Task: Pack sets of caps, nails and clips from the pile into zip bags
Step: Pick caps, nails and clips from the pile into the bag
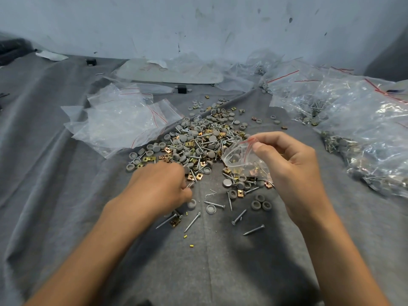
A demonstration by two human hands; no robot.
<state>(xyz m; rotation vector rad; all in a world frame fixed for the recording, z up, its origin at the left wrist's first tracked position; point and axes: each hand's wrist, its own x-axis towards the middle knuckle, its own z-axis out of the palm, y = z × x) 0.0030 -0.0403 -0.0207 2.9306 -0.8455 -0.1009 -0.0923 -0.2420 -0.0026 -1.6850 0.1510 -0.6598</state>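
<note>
A pile (198,140) of grey round caps, silver nails and brass clips lies on the grey cloth in the middle. My right hand (289,160) pinches the red-striped mouth of a small clear zip bag (240,160), which holds some caps and brass clips and hangs just above the pile's right edge. My left hand (161,186) is curled at the near left edge of the pile, and its fingertips pinch a silver nail (190,185). Loose nails (192,221) and caps (260,203) lie scattered between my hands.
Empty zip bags (119,124) are heaped at the left of the pile. Filled bags (353,133) are stacked along the right side. A flat white sheet (167,74) and small black blocks (181,89) lie at the back, by the wall. Grey cloth (220,261) covers the near area.
</note>
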